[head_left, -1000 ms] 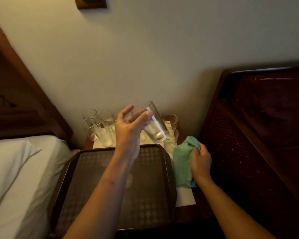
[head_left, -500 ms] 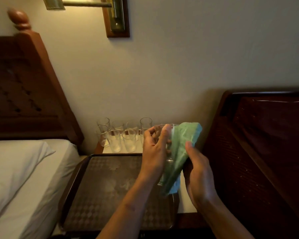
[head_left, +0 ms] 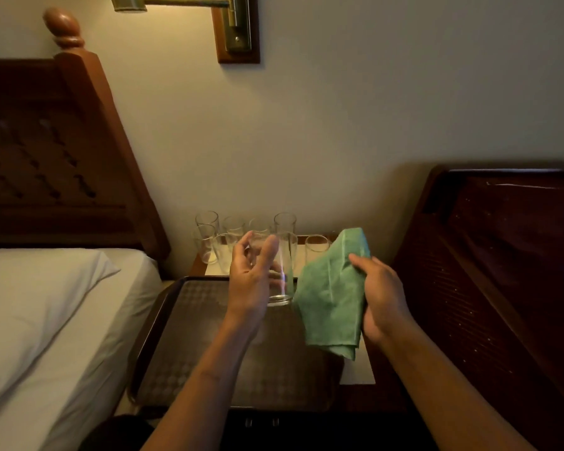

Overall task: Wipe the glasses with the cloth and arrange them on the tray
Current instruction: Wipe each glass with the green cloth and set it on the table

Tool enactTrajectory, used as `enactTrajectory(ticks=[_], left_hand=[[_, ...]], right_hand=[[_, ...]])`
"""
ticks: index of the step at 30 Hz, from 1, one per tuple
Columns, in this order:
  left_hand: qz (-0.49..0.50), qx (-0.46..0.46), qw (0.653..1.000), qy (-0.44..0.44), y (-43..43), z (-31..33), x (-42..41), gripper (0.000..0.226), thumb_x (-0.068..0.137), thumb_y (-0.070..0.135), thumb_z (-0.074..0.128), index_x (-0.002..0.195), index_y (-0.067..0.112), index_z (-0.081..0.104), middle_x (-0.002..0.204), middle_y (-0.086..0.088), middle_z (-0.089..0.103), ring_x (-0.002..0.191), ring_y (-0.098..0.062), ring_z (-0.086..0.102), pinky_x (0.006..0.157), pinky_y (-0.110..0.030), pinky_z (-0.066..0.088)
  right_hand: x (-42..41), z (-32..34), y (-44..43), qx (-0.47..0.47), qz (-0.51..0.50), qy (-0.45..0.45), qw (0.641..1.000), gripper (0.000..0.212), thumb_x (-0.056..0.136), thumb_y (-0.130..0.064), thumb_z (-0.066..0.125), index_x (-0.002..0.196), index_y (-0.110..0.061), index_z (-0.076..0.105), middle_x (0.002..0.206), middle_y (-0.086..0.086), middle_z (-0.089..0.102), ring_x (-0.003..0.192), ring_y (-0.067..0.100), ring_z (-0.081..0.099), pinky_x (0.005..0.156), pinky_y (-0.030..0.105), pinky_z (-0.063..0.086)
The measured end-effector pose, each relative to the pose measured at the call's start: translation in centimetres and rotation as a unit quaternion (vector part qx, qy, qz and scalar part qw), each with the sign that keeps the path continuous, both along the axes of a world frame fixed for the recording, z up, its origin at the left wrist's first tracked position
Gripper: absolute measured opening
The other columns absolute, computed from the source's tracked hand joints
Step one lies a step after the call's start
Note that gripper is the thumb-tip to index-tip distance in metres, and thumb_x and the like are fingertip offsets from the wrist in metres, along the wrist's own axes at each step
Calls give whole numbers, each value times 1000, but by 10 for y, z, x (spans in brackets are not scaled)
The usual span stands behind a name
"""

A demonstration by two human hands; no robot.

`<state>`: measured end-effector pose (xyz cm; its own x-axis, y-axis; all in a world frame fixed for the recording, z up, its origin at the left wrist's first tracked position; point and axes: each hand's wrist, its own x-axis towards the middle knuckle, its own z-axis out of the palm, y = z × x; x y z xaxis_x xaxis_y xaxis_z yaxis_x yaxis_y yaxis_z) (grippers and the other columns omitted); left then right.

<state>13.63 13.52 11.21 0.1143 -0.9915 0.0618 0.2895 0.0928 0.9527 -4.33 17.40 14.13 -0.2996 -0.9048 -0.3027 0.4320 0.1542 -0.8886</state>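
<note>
While the left hand (head_left: 254, 281) curls thumb and fingers round one clear drinking glass (head_left: 282, 271), we read the glass's long axis as upright, base down, above the far rim of the single brown tray (head_left: 150, 336). Immediately to its right, the right hand (head_left: 381, 301) clutches one green cloth (head_left: 332, 294); we cannot tell whether cloth and glass touch. Wiping turns on closing leftward. Behind, on the bedside table (head_left: 355, 372), we count at least seven standing glasses (head_left: 285, 222), some partly hidden.
</note>
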Motion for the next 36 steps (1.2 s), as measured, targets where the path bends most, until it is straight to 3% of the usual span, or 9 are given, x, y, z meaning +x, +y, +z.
enactTrajectory(ticks=[6,9,13,18,20,22,26,31,36], left_hand=[[17,20,965,-262,4,-85,40,95,81,35,87,158,31,32,144,4,50,120,-10,61,98,-39,58],[42,15,941,-334,2,-116,48,90,81,28,89,154,28,38,136,7,46,115,-9,57,97,-40,57],[59,-2,939,-338,-1,-142,51,78,80,22,89,143,35,44,134,6,45,115,-12,57,82,-14,54],[36,27,944,-327,1,-148,52,103,78,29,91,156,39,25,145,10,36,132,-8,45,114,-44,45],[61,60,941,-328,12,-143,49,121,72,43,93,160,41,11,150,19,20,143,-11,29,118,-40,33],[150,31,935,-321,34,-138,36,102,73,51,86,154,33,28,142,14,27,138,-17,35,112,-37,36],[117,-43,960,-249,75,-140,-5,6,97,38,62,101,35,65,98,11,60,90,-13,61,77,-23,47],[-48,287,956,-40,51,-128,-50,59,104,61,36,103,11,67,87,-14,64,70,-22,60,64,-36,51],[-146,278,895,316,21,-109,-58,81,99,71,36,143,7,59,141,-21,62,132,-38,58,114,-51,44]], right_hand=[[28,-42,-18,95,7,-56,994,34,92,-7,63,124,0,67,112,24,75,103,39,73,86,49,60],[36,-59,-24,108,-11,-108,988,33,88,-7,59,119,-2,69,109,23,77,102,39,73,82,48,59],[33,-83,-26,114,-54,-159,979,30,88,-7,57,113,-3,73,102,21,80,99,39,74,84,50,59],[27,-102,-26,98,-68,-144,982,30,98,-20,71,124,-5,69,115,20,77,105,37,75,96,56,58],[25,-106,-27,94,-81,-145,982,30,100,-14,68,128,-5,67,119,20,76,105,36,75,90,54,60],[23,-105,-27,93,-92,-162,978,32,102,-12,64,133,-5,65,123,20,74,108,37,73,85,52,59],[21,-93,-29,80,-105,-209,969,36,104,-14,60,139,-6,61,129,20,71,114,38,70,91,56,57],[16,-68,-26,42,-97,-263,959,37,107,-18,54,142,-5,57,135,22,67,125,41,63,105,59,48],[5,-52,-19,29,-77,-277,958,32,109,-20,50,132,-1,60,129,24,66,114,41,64,103,61,47]])
